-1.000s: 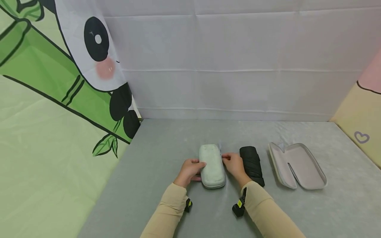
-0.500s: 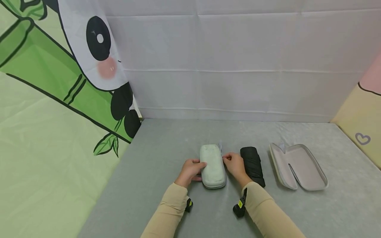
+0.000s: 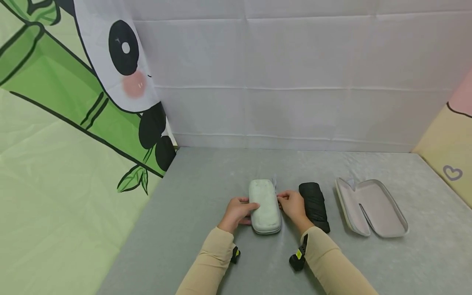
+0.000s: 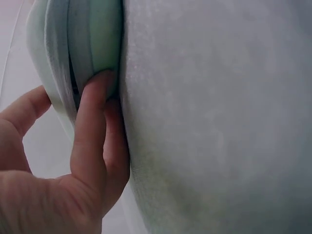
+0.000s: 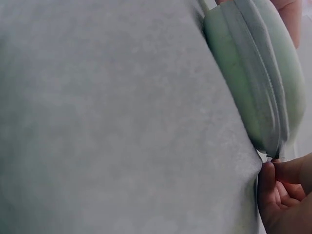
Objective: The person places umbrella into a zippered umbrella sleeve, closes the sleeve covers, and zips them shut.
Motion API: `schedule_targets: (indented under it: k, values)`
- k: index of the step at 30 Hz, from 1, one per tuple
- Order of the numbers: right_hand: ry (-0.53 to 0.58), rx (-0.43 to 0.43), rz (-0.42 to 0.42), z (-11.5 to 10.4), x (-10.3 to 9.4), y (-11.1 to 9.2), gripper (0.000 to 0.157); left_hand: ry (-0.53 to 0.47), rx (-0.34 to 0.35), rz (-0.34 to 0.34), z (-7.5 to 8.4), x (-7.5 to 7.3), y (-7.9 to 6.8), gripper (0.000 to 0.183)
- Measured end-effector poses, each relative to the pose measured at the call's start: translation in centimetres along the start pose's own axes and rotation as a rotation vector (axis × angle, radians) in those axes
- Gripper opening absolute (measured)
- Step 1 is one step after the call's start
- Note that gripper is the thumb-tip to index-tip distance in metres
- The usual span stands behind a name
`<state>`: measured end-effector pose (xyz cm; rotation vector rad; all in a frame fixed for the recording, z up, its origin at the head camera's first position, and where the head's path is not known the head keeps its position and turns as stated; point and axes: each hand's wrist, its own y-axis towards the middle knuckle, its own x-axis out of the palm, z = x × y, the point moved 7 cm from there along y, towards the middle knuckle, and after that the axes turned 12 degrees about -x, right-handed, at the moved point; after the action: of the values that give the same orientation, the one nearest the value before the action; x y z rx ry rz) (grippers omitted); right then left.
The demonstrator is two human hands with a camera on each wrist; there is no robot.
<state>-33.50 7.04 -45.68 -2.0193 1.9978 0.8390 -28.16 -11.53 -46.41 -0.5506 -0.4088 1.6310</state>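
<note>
A pale green zippered case [image 3: 264,209] lies on the grey table. My left hand [image 3: 237,213] grips its left side, thumb on the lid. In the left wrist view, fingers of this hand [image 4: 78,161] press against the case's zipper side [image 4: 80,34], where a narrow dark gap shows. At the right side of the case, my right hand [image 3: 292,206] pinches the zipper pull. In the right wrist view, thumb and index finger of the right hand [image 5: 287,190] meet right at the slider; the pull itself is mostly covered. Grey zipper tape [image 5: 265,73] runs along the case [image 5: 229,73].
A black, rolled-up bundle [image 3: 313,205], which looks like a folded umbrella, lies just right of my right hand. Farther right is an open, light grey tray-like case [image 3: 385,209]. A white cloth wall [image 3: 287,82] stands behind the grey table [image 3: 206,172].
My right fingertips have slid slightly toward the near end along the case's right side. My left thumb reaches a little farther over the lid.
</note>
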Motion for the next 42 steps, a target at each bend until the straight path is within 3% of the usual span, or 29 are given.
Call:
schedule_targets:
  k: [14,42]
  values:
    - [-0.034,0.017,-0.046,0.0,-0.4,-0.1,0.008,0.033,0.022,-0.003,0.3,0.5,-0.4,0.052]
    - [-0.053,-0.036,-0.081,-0.6,-0.9,-1.1,0.008,0.044,0.021,0.010,0.5,0.7,-0.5,0.053]
